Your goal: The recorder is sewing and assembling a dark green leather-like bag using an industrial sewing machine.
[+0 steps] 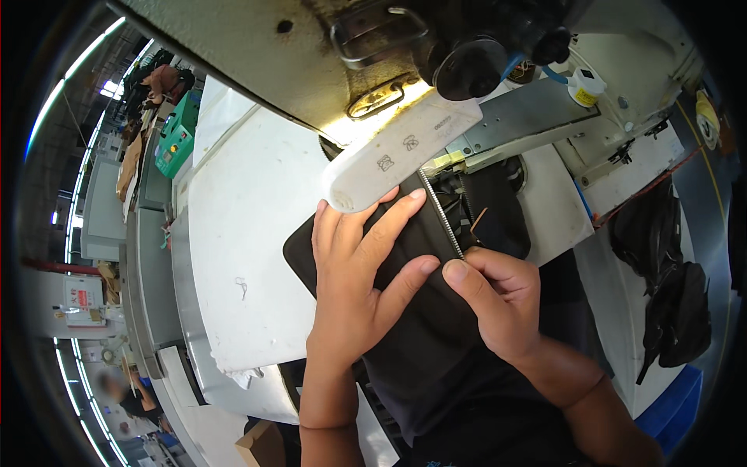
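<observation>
A black fabric piece (401, 268) with a metal-toothed zipper (441, 212) along its edge lies under the head of a sewing machine (249, 47). My left hand (350, 265) rests flat on the fabric, fingers spread, some fingertips passing beneath a white rounded bar (405, 156) on the machine. My right hand (498, 300) pinches the zipper's near end between thumb and curled fingers. Right of the zipper, more dark fabric (498, 206) shows a thin orange strip (479, 221). The bar hides the needle area.
A white work table (249, 257) spreads to the left. Beyond it stands a green box (178, 134) with buttons. A small white bottle (587, 86) sits on the machine at the upper right. Black bags (661, 272) lie at the right. Another person (136, 397) is far off at the lower left.
</observation>
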{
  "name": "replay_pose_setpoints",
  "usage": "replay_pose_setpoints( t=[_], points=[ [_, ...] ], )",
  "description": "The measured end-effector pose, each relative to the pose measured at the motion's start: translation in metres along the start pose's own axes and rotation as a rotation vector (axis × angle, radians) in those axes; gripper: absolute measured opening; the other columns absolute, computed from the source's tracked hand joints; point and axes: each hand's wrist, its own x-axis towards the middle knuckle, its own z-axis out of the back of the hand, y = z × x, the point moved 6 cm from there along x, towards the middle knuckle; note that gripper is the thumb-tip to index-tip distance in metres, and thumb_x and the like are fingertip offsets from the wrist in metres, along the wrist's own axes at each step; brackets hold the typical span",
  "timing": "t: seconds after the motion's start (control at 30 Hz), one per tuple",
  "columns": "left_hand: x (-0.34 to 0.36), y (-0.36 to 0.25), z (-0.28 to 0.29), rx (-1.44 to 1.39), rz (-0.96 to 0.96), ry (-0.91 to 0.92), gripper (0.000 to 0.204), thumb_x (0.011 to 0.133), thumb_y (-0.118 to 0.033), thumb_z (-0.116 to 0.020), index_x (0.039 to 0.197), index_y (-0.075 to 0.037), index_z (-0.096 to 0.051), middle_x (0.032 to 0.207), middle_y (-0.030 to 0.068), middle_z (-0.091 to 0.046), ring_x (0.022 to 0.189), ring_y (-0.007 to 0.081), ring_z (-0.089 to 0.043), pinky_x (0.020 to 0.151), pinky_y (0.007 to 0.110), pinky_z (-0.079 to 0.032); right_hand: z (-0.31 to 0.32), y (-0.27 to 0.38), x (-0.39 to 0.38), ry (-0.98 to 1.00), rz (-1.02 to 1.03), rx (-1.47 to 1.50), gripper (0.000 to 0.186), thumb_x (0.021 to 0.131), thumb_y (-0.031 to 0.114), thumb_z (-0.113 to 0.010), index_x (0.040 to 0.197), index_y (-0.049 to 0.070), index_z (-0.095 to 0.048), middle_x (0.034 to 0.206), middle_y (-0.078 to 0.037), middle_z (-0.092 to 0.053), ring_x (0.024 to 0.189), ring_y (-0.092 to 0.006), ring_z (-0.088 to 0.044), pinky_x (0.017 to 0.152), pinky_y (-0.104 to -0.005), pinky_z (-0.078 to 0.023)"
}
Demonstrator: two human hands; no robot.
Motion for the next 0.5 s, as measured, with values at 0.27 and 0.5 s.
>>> replay_pose_setpoints(
  t=[0.27,0.5],
  points=[
    [0.0,0.0,0.002,-0.007,-0.089,-0.029,0.044,0.088,-0.018,-0.077,0.131,-0.009,-0.071,0.141,0.0128,-0.063,0.14,0.0382,-0.049,0.119,0.052,-0.033,-0.007,-0.002,0.011,-0.066,0.026,0.004,0.022,0.103,0.013,-0.069,0.087,-0.002,-0.07,0.069,0.009,-0.051,0.063,0.002,-0.037,0.052,-0.0214,-0.027],
    [-0.008,-0.009,-0.002,-0.063,-0.072,-0.036,0.047,0.085,-0.017,-0.081,0.13,-0.008,-0.072,0.141,0.0139,-0.063,0.142,0.0394,-0.048,0.12,0.054,-0.031,-0.004,-0.004,0.012,-0.087,0.118,-0.083,0.019,0.101,0.011,-0.071,0.09,-0.004,-0.071,0.075,0.003,-0.059,0.068,-0.0023,-0.044,0.057,-0.0222,-0.035]
  ],
)
